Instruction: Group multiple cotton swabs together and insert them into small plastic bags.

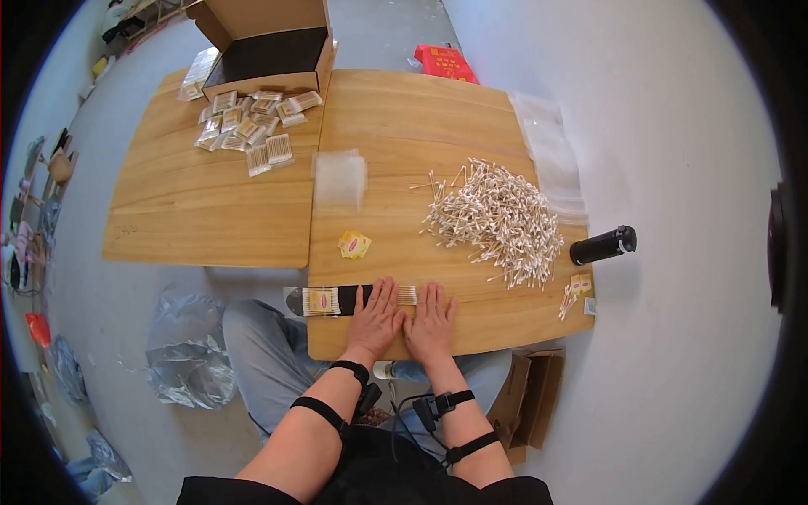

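Observation:
My left hand (376, 318) lies palm down near the table's front edge, fingers stretched over a black strip (346, 300). At the strip's left end sits a clear bag of cotton swabs with a yellow card (321, 301). A row of loose cotton swabs (407, 295) pokes out between my hands, partly covered by the left fingers. My right hand (431, 321) rests flat beside it, fingertips by the swabs' right ends. Both hands have their fingers extended; what lies under the palms is hidden. Further off are small yellow cards (354, 245) and a large heap of cotton swabs (497, 217).
Clear bags (340, 179) lie mid-table, with a longer clear plastic sheet (551, 156) at the right edge. Filled swab packets (249, 126) sit by an open cardboard box (269, 50). A black cylinder (603, 245) juts over the right edge; a few cards (580, 284) lie nearby.

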Motion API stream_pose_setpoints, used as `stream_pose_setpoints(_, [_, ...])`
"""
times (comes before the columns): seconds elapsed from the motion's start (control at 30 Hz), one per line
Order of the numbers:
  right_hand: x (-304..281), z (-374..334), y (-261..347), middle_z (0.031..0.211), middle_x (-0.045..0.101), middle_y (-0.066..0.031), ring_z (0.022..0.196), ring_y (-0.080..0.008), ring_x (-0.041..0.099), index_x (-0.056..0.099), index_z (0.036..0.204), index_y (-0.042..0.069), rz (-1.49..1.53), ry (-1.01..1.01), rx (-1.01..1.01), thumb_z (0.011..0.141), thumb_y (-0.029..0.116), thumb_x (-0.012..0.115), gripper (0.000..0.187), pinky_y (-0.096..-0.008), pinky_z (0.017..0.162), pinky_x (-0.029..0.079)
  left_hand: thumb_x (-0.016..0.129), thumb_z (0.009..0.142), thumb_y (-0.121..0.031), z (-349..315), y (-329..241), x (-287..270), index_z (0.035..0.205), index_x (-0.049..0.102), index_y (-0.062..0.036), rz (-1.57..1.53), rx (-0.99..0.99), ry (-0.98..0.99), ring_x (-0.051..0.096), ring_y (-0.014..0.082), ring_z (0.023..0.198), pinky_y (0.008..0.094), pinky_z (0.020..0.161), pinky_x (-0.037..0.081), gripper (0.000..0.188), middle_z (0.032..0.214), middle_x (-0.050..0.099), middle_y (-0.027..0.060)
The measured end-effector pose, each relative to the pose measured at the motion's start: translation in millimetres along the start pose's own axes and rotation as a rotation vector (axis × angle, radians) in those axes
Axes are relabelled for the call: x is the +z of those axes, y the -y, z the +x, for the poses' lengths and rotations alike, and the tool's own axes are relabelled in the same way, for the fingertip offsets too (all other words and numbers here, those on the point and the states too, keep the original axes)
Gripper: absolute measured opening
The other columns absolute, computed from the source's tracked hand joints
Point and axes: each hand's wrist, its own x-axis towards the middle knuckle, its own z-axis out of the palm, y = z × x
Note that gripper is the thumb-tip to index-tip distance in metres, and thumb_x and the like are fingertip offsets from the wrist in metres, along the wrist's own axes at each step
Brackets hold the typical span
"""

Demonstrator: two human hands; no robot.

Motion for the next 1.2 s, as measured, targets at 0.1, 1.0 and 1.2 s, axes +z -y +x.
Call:
stream_pose_setpoints(0.1, [1.5, 3.9, 0.3, 0.151, 0.031, -0.0214, 0.143, -0.0334, 0.024, 0.033, 0.143, -0.005, -0.011, 0.004, -0.034, 0.087, 0.036, 0.054, 0.072, -0.0567, 0.115, 0.01, 0.04, 0.097, -0.04, 0.4, -0.5, 1.7, 0.147, 0.032, -0.0071, -0.006, 0.001, -0.011, 0.019, 0.0211, 0.146, 0.0496, 0.117, 0.008, 0.06, 0.156, 0.026, 0.0066])
stream_pose_setpoints(1.0, [-11.9, 25.6, -105.1, 0.131, 0.049, -0.0209, 0.121, -0.0375, 0.046, 0.053, 0.128, 0.001, -0.11, -0.4, 0.256, 0.088, 0.02, 0.058, 0.044, -0.0485, 0.101, 0.037, 0.049, 0.094, -0.033, 1.3, -1.4, -0.6, 0.146, 0.035, -0.0073, -0.006, 0.009, -0.084, 0.027, 0.0215, 0.142, 0.0489, 0.116, 0.014, 0.059, 0.153, 0.032, 0.007])
stream_pose_setpoints(1.2, [1.0, 20.6, -52.2, 0.116, 0.061, -0.016, 0.11, -0.0347, 0.055, 0.061, 0.115, -0.001, 0.102, -0.453, 0.043, 0.084, 0.01, 0.06, 0.033, -0.0435, 0.095, 0.044, 0.049, 0.094, -0.032, 0.6, -0.9, -1.7, 0.145, 0.035, -0.0062, 0.002, 0.014, -0.087, 0.027, 0.0218, 0.142, 0.0491, 0.116, 0.015, 0.058, 0.152, 0.033, 0.0075])
